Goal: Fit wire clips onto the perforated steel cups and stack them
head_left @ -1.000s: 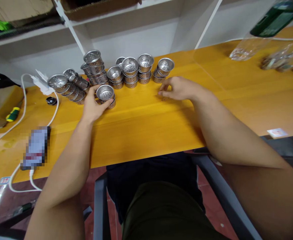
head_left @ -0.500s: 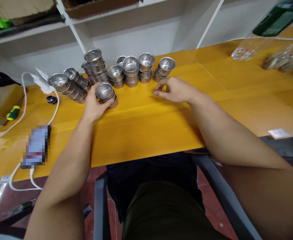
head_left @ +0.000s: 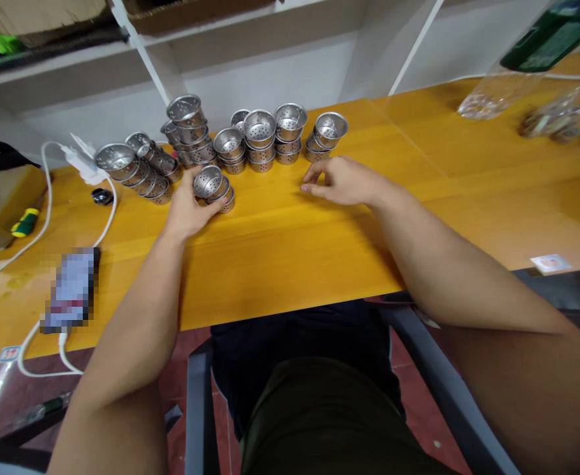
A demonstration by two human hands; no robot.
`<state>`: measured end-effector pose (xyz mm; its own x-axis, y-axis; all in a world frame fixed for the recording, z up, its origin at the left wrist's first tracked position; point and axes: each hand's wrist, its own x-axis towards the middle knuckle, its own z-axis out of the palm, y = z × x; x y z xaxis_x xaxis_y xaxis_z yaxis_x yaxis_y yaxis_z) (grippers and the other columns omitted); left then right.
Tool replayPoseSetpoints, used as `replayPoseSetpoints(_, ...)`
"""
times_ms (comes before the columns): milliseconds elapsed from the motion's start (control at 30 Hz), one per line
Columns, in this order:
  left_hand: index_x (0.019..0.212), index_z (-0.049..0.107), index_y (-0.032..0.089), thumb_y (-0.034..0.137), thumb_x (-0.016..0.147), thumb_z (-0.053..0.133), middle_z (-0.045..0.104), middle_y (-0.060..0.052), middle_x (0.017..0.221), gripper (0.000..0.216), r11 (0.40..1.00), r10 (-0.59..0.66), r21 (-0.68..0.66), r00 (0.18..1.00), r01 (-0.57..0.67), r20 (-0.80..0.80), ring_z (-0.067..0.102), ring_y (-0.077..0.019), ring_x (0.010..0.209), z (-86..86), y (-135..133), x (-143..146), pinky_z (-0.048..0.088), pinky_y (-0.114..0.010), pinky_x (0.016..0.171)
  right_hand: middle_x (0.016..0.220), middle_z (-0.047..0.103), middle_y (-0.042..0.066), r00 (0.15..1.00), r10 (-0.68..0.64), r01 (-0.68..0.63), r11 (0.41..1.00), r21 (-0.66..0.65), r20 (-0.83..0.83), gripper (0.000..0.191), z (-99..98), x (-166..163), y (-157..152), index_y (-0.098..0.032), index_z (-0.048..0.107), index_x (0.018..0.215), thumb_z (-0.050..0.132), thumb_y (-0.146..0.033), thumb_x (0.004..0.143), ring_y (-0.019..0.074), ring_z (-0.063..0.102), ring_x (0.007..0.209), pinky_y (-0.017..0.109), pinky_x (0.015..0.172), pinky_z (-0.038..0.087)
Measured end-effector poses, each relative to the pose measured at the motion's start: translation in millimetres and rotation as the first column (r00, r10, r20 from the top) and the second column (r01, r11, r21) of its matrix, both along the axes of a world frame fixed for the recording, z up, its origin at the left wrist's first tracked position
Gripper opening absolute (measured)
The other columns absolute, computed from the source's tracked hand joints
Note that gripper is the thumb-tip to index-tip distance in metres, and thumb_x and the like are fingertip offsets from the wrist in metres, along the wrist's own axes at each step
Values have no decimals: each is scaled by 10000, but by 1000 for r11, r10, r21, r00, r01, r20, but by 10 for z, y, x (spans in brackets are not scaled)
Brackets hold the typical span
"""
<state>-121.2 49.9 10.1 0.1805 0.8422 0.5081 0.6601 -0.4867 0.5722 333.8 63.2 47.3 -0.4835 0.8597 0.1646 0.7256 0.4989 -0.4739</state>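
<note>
right, the left hand (head_left: 187,210) is clamped around a small stack of perforated metal cups (head_left: 214,187), tilted, toward the far edge of the table (head_left: 290,244) and left of its middle. the right hand (head_left: 342,181) lies low on the wood nearby, fingers drawn toward the thumb, and i cannot tell if it pinches anything. more cup stacks (head_left: 260,135) line the far edge, and a phone (head_left: 70,288) sits near the left front edge.

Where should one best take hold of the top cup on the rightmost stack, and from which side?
Probably pinch the top cup by its flared rim, thumb inside, fingers outside, coming from the front right. It sits tilted with its mouth open, other stacks crowd its left, and the right hand is nearest.
</note>
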Motion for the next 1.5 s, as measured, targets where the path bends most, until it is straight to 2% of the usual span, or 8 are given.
replayPoseSetpoints(100, 1800, 601, 191, 977, 929, 1017, 787, -213, 1793, 1245, 998, 28, -51, 999, -29, -24, 780, -461, 1688, 48, -34, 16, 621, -732, 1458, 1376, 929, 203, 995, 67, -57, 990, 126, -80, 323, -44, -178, -126, -204, 912, 1343, 791, -464, 1194, 433, 885, 1262, 613, 1196, 704)
replayPoseSetpoints(200, 1821, 617, 222, 882, 898, 1096, 740, -230, 1875, 1231, 997, 46, -67, 998, -49, -41, 731, -514, 1762, 62, -41, 19, 578, -742, 1529, 1615, 835, 226, 952, 242, -192, 949, 251, -189, 445, -74, -504, -303, -200, 834, 1610, 732, -434, 1246, 428, 850, 1409, 637, 1284, 696)
replayPoseSetpoints(367, 1847, 652, 276, 628, 886, 1168, 722, -227, 1910, 1147, 998, 45, -48, 998, -47, -41, 711, -524, 1794, 30, -14, 14, 560, -750, 1549, 1824, 692, 201, 845, 460, -381, 876, 297, -274, 682, -104, -1170, -264, -301, 593, 1966, 671, -390, 1294, 420, 713, 1668, 697, 1482, 582)
replayPoseSetpoints(533, 1857, 656, 223, 581, 859, 1170, 743, -255, 1859, 1179, 994, 81, -65, 992, -88, -93, 679, -558, 1816, 72, -36, 69, 517, -760, 1579, 1706, 766, 207, 821, 477, -392, 870, 300, -313, 471, -243, -1650, 120, -234, 793, 1729, 669, -327, 1285, 411, 732, 1621, 692, 1485, 565)
replayPoseSetpoints(700, 1869, 599, 210, 638, 887, 1138, 705, -276, 1898, 1199, 992, 82, -85, 992, -91, -98, 667, -573, 1831, 115, -73, 127, 524, -762, 1567, 1599, 796, 203, 833, 438, -333, 885, 327, -338, 258, -379, -1752, 229, -216, 836, 1473, 722, -314, 1263, 412, 768, 1494, 653, 1406, 608)
replayPoseSetpoints(1100, 1863, 452, 246, 863, 774, 1195, 704, -290, 1832, 1456, 995, -27, -93, 996, 35, 91, 771, -540, 1701, -103, 48, 23, 644, -740, 1464, 1627, 760, 196, 842, 413, -325, 902, 284, -347, 274, -413, -1762, 179, -245, 829, 1463, 732, -410, 1267, 425, 736, 1519, 662, 1410, 602)
replayPoseSetpoints(1233, 1777, 539, 257, 867, 796, 1185, 752, -260, 1760, 1323, 991, -59, -114, 990, 74, 128, 825, -497, 1612, -182, 122, -9, 676, -736, 1428, 1626, 753, 195, 852, 419, -340, 899, 277, -313, 259, -369, -1752, 142, -245, 813, 1470, 721, -396, 1281, 418, 732, 1521, 640, 1409, 598)
replayPoseSetpoints(1500, 1685, 646, 255, 701, 827, 1190, 843, -209, 1628, 1110, 987, -49, -150, 997, 57, 60, 884, -452, 1487, -65, 74, 2, 732, -704, 1352, 1549, 786, 208, 862, 416, -341, 899, 275, -290, 207, -363, -1741, 179, -209, 813, 1396, 737, -361, 1278, 406, 759, 1442, 613, 1347, 623)
